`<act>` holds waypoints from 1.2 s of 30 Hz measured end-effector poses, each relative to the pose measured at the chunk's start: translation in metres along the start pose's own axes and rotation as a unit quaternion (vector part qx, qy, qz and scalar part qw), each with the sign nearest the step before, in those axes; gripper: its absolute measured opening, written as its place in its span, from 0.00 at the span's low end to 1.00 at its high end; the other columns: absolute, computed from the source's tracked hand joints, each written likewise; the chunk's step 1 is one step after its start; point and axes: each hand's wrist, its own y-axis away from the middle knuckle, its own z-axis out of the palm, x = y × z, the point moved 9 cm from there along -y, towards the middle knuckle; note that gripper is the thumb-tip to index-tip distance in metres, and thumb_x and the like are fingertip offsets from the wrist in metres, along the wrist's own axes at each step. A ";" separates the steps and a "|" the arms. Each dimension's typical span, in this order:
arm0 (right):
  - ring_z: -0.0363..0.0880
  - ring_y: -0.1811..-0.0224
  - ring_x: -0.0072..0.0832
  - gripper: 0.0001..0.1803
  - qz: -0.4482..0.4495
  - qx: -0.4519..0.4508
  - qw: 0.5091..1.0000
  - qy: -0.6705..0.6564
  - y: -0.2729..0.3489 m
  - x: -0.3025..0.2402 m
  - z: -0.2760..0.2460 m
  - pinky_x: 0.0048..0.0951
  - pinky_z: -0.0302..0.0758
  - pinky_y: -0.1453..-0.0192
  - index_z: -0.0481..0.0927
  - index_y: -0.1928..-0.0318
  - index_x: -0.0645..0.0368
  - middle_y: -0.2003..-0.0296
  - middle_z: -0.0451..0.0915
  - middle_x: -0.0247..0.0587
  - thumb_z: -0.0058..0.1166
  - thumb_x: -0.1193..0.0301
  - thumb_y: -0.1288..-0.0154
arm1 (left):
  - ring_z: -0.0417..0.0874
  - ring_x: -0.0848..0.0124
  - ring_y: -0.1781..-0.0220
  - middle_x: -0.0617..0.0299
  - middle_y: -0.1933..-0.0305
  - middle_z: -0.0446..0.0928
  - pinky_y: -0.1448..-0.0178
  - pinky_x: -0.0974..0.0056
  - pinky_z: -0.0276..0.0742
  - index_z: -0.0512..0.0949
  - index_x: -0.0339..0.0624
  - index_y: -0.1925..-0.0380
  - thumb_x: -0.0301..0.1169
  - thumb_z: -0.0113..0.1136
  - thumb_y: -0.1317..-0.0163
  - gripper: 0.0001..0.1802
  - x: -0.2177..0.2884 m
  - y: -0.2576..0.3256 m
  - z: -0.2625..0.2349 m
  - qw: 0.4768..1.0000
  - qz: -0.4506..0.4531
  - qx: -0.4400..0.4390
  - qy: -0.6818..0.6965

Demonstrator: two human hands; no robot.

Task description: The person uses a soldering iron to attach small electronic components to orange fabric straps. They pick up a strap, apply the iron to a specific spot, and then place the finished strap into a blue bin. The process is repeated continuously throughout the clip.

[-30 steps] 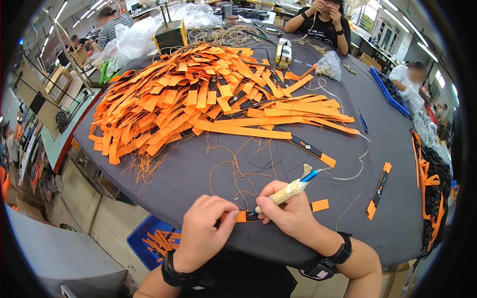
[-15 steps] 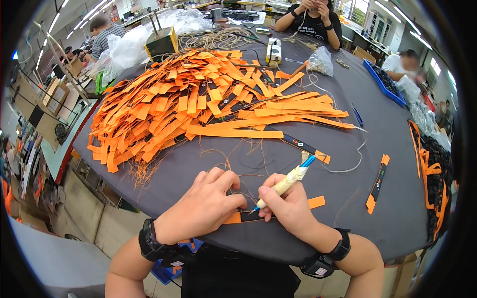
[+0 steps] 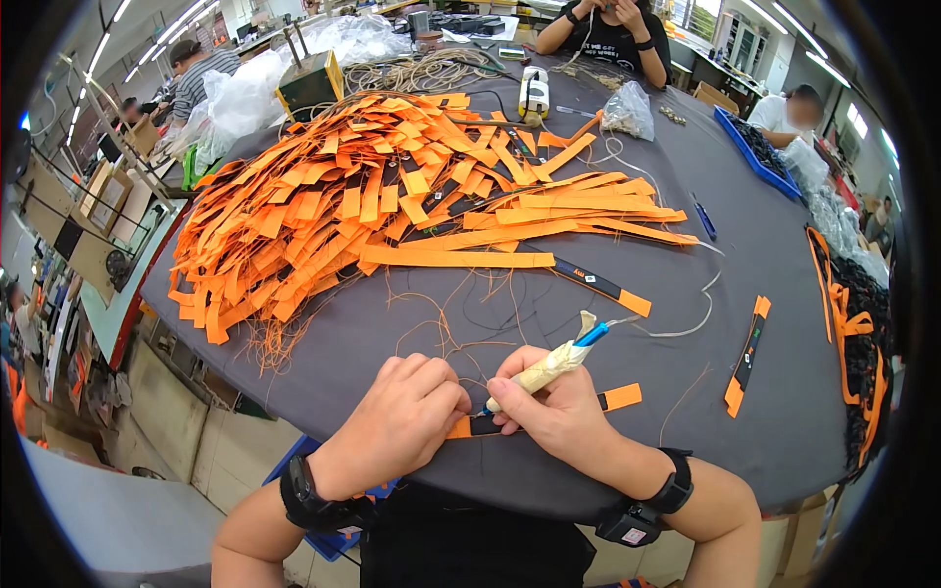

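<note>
A narrow webbing strip [image 3: 620, 396], black with orange ends, lies across the table's near edge under my hands. My right hand [image 3: 549, 397] is shut on a taped pen-shaped tool [image 3: 542, 374], cream with blue at both ends. Its tip points down at the strip's left part, and a thin cord runs from its upper end. My left hand [image 3: 417, 407] has its fingers curled together at the strip's left end, close to the tip. What those fingers pinch is hidden; thin orange threads trail beside them.
A big heap of orange and black strips [image 3: 304, 216] covers the far left. Another strip [image 3: 749, 357] and a blue pen [image 3: 703, 218] lie to the right. A blue tray [image 3: 760, 157] and black-orange straps [image 3: 851, 363] line the right edge. A person [image 3: 613, 44] sits opposite.
My right hand has shifted slightly left, bringing the tool's tip nearer my left fingers. The left hand's fingers are drawn closer together. The strip has stayed about in place.
</note>
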 end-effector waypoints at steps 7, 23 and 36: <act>0.77 0.75 0.14 0.11 -0.006 -0.003 1.000 0.008 -0.001 -0.001 0.001 0.18 0.77 0.71 0.76 0.64 0.63 0.75 0.78 0.31 0.58 0.67 0.29 | 0.73 0.61 0.60 0.61 0.65 0.73 0.56 0.61 0.66 0.76 0.42 0.70 0.22 0.68 0.49 0.10 0.000 0.002 -0.002 1.000 -0.005 0.025 0.010; 0.75 0.75 0.12 0.10 -0.003 -0.007 1.000 -0.001 0.000 -0.001 0.003 0.17 0.76 0.71 0.76 0.63 0.62 0.75 0.76 0.29 0.59 0.68 0.29 | 0.74 0.62 0.60 0.61 0.65 0.73 0.56 0.61 0.67 0.77 0.42 0.70 0.21 0.68 0.50 0.10 -0.001 0.005 -0.003 0.999 -0.009 0.044 0.018; 0.75 0.74 0.11 0.08 -0.007 -0.003 1.000 -0.001 -0.001 -0.001 0.002 0.16 0.77 0.72 0.77 0.63 0.62 0.74 0.76 0.29 0.59 0.70 0.29 | 0.74 0.62 0.60 0.61 0.65 0.73 0.56 0.61 0.66 0.76 0.42 0.70 0.21 0.67 0.48 0.09 -0.001 0.005 -0.004 0.999 -0.012 0.044 0.025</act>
